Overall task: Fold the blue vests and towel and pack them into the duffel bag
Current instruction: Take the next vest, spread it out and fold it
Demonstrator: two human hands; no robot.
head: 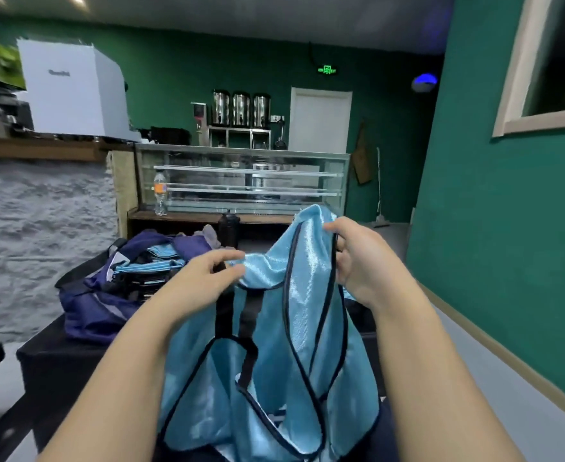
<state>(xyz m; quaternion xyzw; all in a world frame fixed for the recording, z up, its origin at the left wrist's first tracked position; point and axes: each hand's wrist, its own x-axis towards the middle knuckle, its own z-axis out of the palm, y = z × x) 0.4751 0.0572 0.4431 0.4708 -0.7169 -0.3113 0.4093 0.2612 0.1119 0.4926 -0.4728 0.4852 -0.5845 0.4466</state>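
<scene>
A light blue vest [267, 371] with dark trim hangs in the air in front of me. My left hand [204, 278] pinches one shoulder strap of it. My right hand [361, 258] grips the other shoulder, held slightly higher. The vest's lower part drapes down toward me, twisted. To the left, an open navy duffel bag [97, 305] sits on a dark table [54, 365], with folded light blue cloth [154, 260] lying in its opening.
A dark bottle [228, 228] stands behind the bag. Farther back a glass display case [241, 178] holds a clear water bottle [160, 193] on its ledge. A green wall [494, 211] runs along the right and a stone-faced counter [41, 228] along the left.
</scene>
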